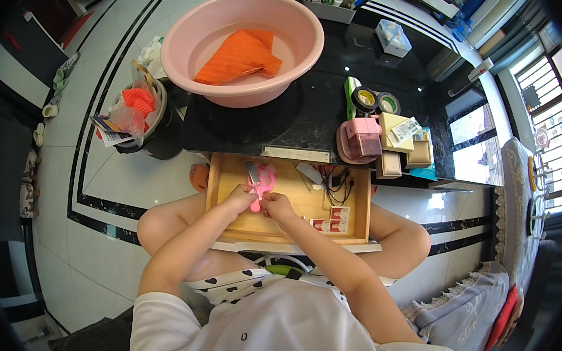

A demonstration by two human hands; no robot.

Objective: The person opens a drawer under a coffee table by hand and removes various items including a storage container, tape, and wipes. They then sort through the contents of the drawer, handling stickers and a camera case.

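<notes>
Over an open wooden drawer, my left hand and my right hand meet at a small pink item with a handle, too small to identify; the fingers of both close on it. Just beyond them in the drawer lie a grey metal-like piece and a pink plastic object, partly overlapping the held item. Black cables lie at the drawer's right, with small photo prints nearer its front.
On the black tabletop stand a pink basin holding water and an orange cloth, a pink appliance, tape rolls, small boxes and a tissue pack. A filled bin stands left of the table.
</notes>
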